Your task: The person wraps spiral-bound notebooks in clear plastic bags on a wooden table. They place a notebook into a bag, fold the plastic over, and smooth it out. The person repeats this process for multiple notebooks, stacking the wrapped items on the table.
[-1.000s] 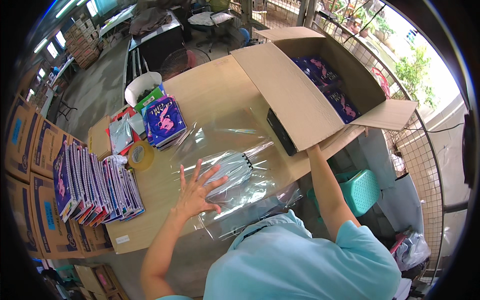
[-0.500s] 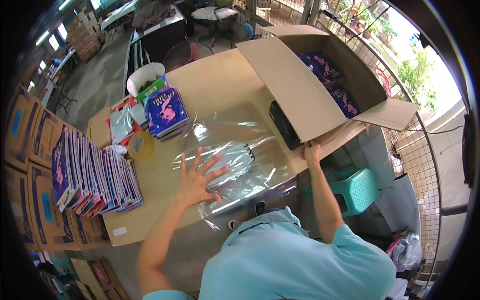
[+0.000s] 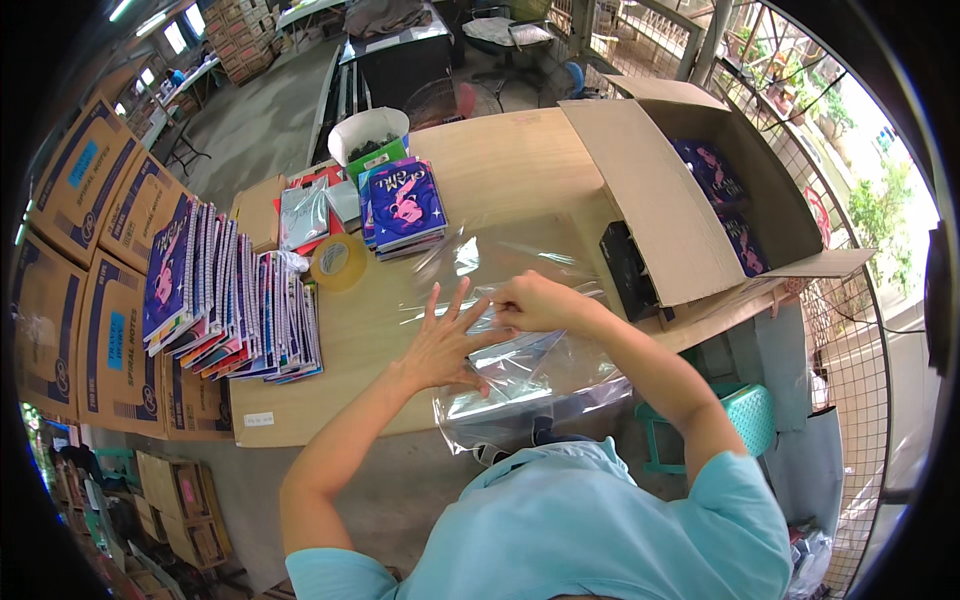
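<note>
My left hand (image 3: 450, 340) lies with fingers spread on a sheet of clear plastic film (image 3: 590, 395) at the table's front edge. Close against its fingertips, my right hand (image 3: 525, 303) is closed in a pinch over the film; what it pinches is hidden. Beneath the film and partly behind my hands shows a pale bluish flat thing (image 3: 530, 352), its shape blurred by glare. The film's front part hangs over the table edge towards me.
Spiral notebooks (image 3: 235, 290) stand in a leaning row at left, beside stacked cartons (image 3: 120, 340). A tape roll (image 3: 338, 262), a purple notebook stack (image 3: 408, 205) and a white bin (image 3: 368, 135) sit behind. An open carton (image 3: 640, 215) holding notebooks and a black box (image 3: 628, 270) are at right; a green stool (image 3: 745, 420) stands below.
My right hand has moved left from the open carton's near corner onto the film beside my left hand. My left hand stays spread on the film. The whole view has shifted.
</note>
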`<state>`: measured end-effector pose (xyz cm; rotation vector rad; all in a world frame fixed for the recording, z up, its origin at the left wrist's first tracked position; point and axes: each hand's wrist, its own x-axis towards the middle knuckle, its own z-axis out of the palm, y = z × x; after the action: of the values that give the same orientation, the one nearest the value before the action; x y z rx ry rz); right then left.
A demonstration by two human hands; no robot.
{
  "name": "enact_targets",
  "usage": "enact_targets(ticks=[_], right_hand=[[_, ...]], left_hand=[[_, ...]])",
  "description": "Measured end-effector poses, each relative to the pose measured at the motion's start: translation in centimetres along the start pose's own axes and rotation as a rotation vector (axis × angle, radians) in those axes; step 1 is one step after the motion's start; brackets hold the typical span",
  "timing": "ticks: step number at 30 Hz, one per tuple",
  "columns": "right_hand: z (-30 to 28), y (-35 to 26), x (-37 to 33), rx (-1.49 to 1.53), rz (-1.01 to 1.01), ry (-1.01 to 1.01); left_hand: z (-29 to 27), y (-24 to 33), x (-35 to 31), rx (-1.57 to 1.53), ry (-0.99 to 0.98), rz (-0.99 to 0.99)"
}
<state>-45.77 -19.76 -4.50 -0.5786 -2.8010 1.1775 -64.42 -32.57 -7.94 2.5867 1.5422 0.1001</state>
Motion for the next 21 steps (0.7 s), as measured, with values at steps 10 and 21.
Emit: enact_targets(ticks=[10,21], right_hand=[[-0.8,-0.8,0.1,-0.585,0.311,0.034],[2.1,1.2,-9.7,-0.048,-0.083,0.742]], left_hand=[[0.8,3.0,-0.3,0.078,0.223,-0.141],[-0.8,4.1,3.6,-0.87,0.883,-0.363]])
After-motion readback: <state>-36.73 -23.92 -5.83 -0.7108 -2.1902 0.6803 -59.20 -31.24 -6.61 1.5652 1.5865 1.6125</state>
